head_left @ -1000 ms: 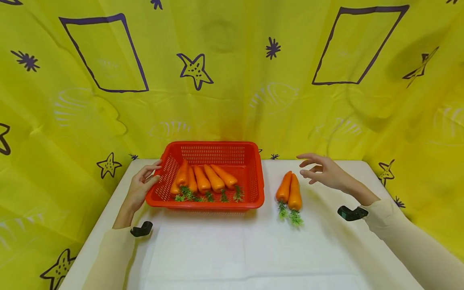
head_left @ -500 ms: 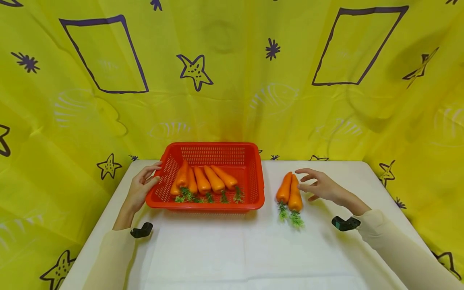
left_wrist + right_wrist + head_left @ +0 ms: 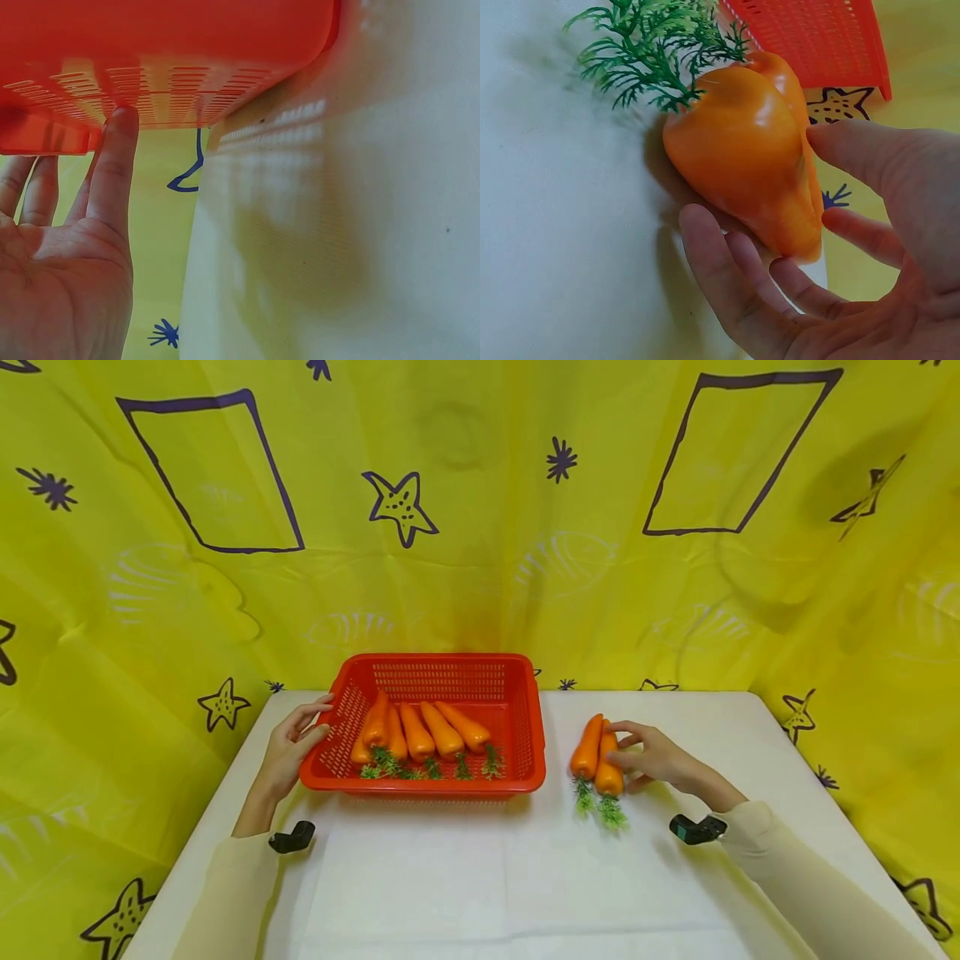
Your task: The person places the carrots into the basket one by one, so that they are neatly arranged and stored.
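A red plastic basket with slotted walls holds several orange carrots with green tops. At its left end my left hand touches the rim; in the left wrist view the fingers are fairly straight against the outer wall and under the rim. Two more carrots lie side by side on the white table, right of the basket. My right hand reaches over the nearer carrot, thumb and fingers spread loosely on either side of it. The fingertips are right at its surface, and its leafy end points toward me.
A white cloth covers the table. Yellow curtain with dark star and fish drawings surrounds the back and sides. The other loose carrot lies between the nearer one and the basket.
My right hand has come down and left from above the table's right side to the nearer carrot. My left hand, the basket and the carrots stay in place.
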The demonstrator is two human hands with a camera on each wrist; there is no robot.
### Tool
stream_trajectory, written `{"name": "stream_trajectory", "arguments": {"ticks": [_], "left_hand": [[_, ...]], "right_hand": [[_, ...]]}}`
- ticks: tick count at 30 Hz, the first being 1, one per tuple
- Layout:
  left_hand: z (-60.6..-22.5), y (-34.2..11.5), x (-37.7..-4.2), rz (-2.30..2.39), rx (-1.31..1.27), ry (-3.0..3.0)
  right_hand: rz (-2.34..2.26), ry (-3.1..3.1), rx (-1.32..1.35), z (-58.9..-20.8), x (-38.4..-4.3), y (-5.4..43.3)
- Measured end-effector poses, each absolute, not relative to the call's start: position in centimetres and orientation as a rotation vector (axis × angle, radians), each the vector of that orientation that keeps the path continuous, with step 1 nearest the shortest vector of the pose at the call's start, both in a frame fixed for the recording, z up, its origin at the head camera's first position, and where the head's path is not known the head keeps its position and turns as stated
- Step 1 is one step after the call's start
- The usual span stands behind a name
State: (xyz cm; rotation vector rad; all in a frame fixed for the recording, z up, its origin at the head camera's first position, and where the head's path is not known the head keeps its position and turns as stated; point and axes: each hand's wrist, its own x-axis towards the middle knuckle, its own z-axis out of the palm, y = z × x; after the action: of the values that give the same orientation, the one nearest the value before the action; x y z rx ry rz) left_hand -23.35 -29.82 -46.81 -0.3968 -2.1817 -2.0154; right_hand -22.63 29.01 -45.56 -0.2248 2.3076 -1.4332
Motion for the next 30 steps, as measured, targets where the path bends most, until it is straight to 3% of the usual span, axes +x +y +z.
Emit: {"name": "stream_trajectory", "arguments": {"ticks": [30], "left_hand": [[-47.05,-29.86,-23.28,-2.073,-0.41,-2.14]], "right_hand": [[-1.423,2.314,-0.159,-45.71,-22.78,28.16]]}}
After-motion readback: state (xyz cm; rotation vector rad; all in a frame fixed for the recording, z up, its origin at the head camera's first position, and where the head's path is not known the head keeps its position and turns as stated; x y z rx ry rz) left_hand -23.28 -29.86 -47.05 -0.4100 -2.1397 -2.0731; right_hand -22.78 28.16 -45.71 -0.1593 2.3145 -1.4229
